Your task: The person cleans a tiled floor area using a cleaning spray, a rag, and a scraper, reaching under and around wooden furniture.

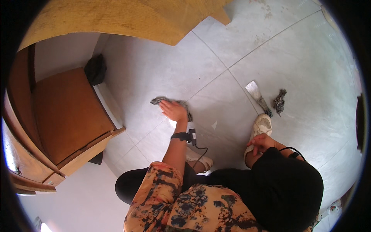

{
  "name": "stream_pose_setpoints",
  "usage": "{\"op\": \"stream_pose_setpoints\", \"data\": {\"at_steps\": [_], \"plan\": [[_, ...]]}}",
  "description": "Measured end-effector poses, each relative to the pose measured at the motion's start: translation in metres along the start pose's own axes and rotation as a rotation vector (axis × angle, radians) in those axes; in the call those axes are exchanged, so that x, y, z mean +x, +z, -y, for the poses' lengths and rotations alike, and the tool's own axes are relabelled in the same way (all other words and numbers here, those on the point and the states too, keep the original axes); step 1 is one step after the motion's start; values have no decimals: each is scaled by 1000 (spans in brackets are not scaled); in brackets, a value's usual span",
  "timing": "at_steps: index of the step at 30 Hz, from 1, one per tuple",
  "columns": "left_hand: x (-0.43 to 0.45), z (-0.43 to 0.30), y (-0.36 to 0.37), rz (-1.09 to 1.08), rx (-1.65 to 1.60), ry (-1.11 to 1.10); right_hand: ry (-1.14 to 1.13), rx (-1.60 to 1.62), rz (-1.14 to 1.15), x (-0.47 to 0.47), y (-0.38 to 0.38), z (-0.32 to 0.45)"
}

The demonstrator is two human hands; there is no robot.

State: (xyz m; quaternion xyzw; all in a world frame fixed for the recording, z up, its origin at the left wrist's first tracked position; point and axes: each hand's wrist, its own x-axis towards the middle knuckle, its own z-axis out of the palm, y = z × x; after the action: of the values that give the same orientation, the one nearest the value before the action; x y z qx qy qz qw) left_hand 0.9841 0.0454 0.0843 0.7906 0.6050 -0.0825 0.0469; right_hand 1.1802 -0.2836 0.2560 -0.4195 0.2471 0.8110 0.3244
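My left hand (173, 110) lies flat, fingers extended, on a crumpled grey striped cloth (158, 100) on the tiled floor; no grip on it can be seen. Some of the cloth shows beyond the fingertips and beside the wrist. My right hand (262, 143) hangs loosely over my right ankle, just behind the white shoe (261, 124), with nothing in it. Beyond that shoe's toe lies a scraper with a wide metal blade (255, 91), its dark handle end close to the toe. A tangled clump of metal scouring wool (279, 102) rests to the scraper's right.
An open wooden cabinet (66, 116) stands at the left, with a black bundle (95, 69) by its far corner. A curved wooden furniture edge (130, 20) overhangs the floor at the top. A small pale scrap (214, 124) lies between my feet.
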Motion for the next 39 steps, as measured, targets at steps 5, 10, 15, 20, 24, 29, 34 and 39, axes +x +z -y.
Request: {"op": "stream_pose_setpoints", "data": {"at_steps": [5,10,15,20,24,29,34,39], "plan": [[-35,-148,-9,13,-260,623,-277,-192,-132,11,-4,-10],[-37,-240,-50,317,-577,1112,-828,-1174,-1167,-1,26,47],[4,-203,-22,103,-245,895,-639,-1389,-1307,-11,-13,48],[141,-14,10,72,-245,149,-802,-1333,-1238,9,-37,64],[133,-68,13,-6,2,46,-872,-1387,-1274,2,-51,60],[31,-240,-25,51,-87,708,-900,-999,-1361,-14,-73,64],[-112,-287,-62,231,-701,1203,-964,-21,-1071,-50,-70,75],[-137,-249,-59,353,-683,1665,-927,-224,-1529,-95,-79,33]]}}
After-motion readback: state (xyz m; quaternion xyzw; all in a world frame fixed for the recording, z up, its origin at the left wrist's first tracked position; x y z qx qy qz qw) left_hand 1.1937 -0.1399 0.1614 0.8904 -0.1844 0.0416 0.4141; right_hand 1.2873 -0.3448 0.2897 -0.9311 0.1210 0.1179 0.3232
